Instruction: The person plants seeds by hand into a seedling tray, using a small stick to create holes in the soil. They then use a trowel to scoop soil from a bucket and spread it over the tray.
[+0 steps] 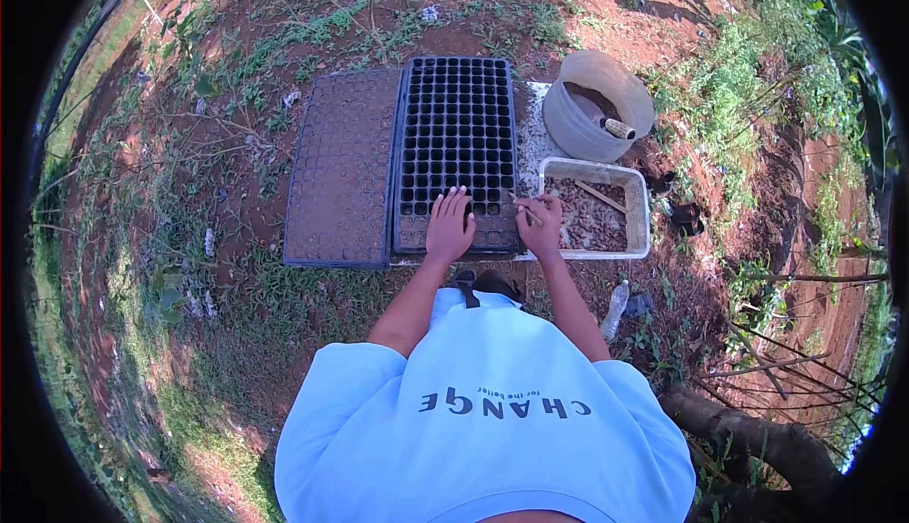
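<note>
A black seedling tray [456, 125] lies in front of me, its far cells dark and hollow, its nearest rows holding brown soil. My left hand [450, 227] lies flat over the tray's near part, fingers stretched forward and thumb apart. At the tray's near right edge, my right hand [541, 227] is closed around a short thin stick [533, 215], whose tip points toward the tray. To the left, a second seedling tray [343, 168] is filled with soil across its cells. Beside my right hand stands a white plastic tub [643, 225] of brown, seed-like pieces, with a wooden strip [600, 195] on them.
Behind the tub stands a pale round container [587, 135] with a small cylindrical object [618, 128] inside. A clear plastic bottle [615, 310] lies on the ground at right. Branches [776, 438] and a thick log lie further right; weeds surround the trays.
</note>
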Action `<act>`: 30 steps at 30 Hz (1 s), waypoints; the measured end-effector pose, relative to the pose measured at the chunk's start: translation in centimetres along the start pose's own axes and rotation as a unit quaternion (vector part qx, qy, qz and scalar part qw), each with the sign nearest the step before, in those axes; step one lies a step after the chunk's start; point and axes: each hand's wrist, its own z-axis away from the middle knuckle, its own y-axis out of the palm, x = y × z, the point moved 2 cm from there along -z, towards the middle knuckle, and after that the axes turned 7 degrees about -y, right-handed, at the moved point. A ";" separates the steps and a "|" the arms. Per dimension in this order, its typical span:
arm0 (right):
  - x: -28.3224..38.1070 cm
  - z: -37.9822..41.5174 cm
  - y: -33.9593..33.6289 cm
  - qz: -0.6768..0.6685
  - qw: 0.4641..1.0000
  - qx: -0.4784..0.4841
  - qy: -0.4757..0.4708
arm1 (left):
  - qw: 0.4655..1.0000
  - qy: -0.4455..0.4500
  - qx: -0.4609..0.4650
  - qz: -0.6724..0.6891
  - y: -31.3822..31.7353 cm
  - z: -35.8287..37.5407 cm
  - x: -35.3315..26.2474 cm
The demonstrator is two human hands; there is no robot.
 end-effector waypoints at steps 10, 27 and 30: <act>-0.3 0.4 0.3 0.008 0.999 -0.015 0.042 | 1.000 0.001 -0.001 -0.001 -0.1 0.0 -0.2; 0.5 -0.3 0.1 0.017 0.999 0.005 0.045 | 0.992 -0.013 0.072 -0.106 -0.1 -1.5 -1.0; 0.5 0.0 0.0 0.010 0.999 -0.008 0.048 | 0.994 -0.013 0.052 -0.099 0.3 -1.3 -1.5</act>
